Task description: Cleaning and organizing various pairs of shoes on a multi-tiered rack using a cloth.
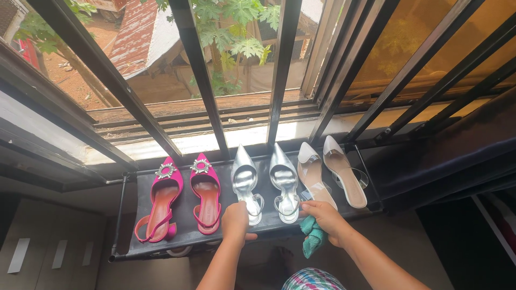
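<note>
head view, looking down at a black fabric-topped shoe rack (185,217) set against a barred window. the left hand (236,221) is closed over the heel end of the left silver slingback (245,182), at the rack's front edge; the right hand (325,217) clenches a crumpled teal cloth (313,237) and its fingertips touch the heel end of the clear-and-nude slingback (316,180). judgement: a good wipe here calls for the left hand to steady its shoe by the heel while the cloth works along the upper toward the pointed toe, pressing lightly so the thin straps are not bent and the neighbouring silver shoe (285,182) is not pushed. the shoes stand in pairs, toes toward the window: pink jewelled slingbacks (183,196) at left, silver in the middle, nude at right with its mate (344,169) just beside it. black window bars (199,70) rise behind; outside show a tin roof and green leaves. grey floor lies below the rack.
</note>
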